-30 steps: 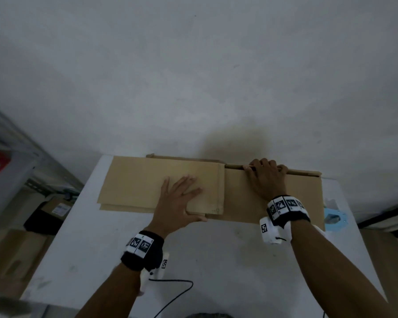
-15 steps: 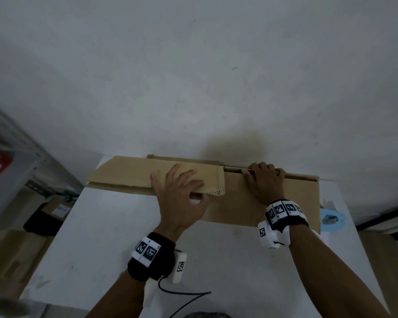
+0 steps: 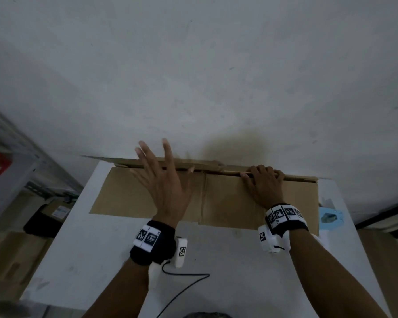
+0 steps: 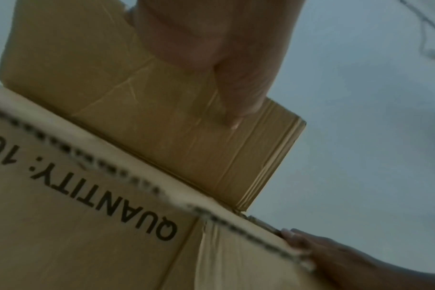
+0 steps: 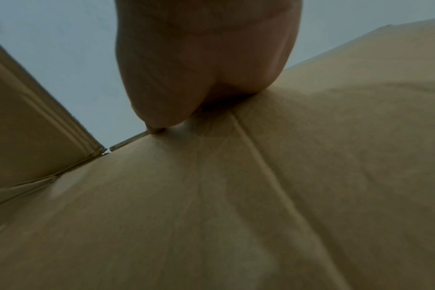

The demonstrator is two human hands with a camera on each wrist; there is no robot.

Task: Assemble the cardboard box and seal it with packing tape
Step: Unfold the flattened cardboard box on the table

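The left hand (image 3: 163, 180) has its fingers spread and nearly straight, pushing against an upright flap (image 4: 176, 125) of the flattened brown corrugated cardboard box (image 3: 228, 200); in the left wrist view the thumb (image 4: 241, 82) lies flat on the flap's creased inner face, so nothing is clasped. The right hand (image 3: 263, 183) curls its fingertips over the far edge of the cardboard, gripping that edge where a second flap (image 3: 292, 176) folds; the right wrist view shows the palm (image 5: 206, 64) bearing down on the panel.

The board is matte tan, ridged along its cut edges, with pressed fold lines and a vertical crease near the middle. Black printing reading "QUANTITY:" and a dashed line run across the panel under the left wrist.

The box lies flat on a white tabletop (image 3: 101, 260), its long axis running left to right, the flapped edge towards the white wall (image 3: 193, 76). A pale blue plastic object (image 3: 330, 218), partly hidden, sits just beside the cardboard's right end. A thin black cable (image 3: 186, 278) trails over the table below the left wrist.
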